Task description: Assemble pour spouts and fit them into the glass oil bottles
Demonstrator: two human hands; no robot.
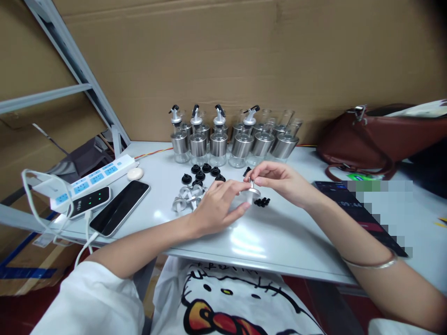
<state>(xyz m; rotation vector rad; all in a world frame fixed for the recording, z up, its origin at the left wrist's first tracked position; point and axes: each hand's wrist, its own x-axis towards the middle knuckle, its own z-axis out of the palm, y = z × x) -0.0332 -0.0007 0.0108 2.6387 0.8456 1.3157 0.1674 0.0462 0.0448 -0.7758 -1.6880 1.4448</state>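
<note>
My left hand (218,204) grips a silver pourer spout (252,191) by its white lower stem, between thumb and fingers. From the other side my right hand (275,179) pinches the spout's narrow top; whether a small part sits in that pinch is hidden. Just below the spout lie several small black pieces (262,202). Beside my left hand is a pile of silver and white pourer parts (186,199), with several round black stoppers (200,175) behind it. Farther back stand several glass bottles with metal bands (219,145), some topped with silver pourers with black tips (197,115).
At left are a white power strip (101,177), a black device with green lights (89,202), a phone (120,208) and a round white case (135,173). A brown bag (380,139) and a dark tablet-like screen (359,216) lie at right. Cardboard (216,56) backs the table.
</note>
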